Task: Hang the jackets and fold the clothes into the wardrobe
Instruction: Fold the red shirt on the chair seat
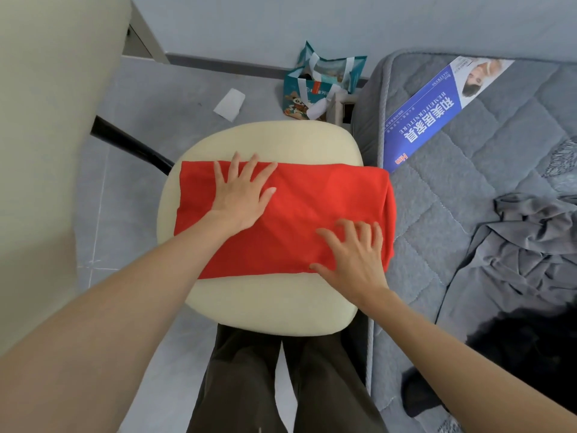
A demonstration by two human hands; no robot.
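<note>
The red garment (312, 198) lies folded into a flat band under both hands on the cream chair seat (265, 139), probably used as a firm folding surface. The left hand (242, 195) presses flat with fingers spread on the far left part. The right hand (352, 254), also open with fingers splayed and lightly bent, rests near the close right corner, likely smoothing and pinning the layers. Beyond the right hand, on the bed (468, 151), crumpled grey clothes (530, 245) wait their turn.
</note>
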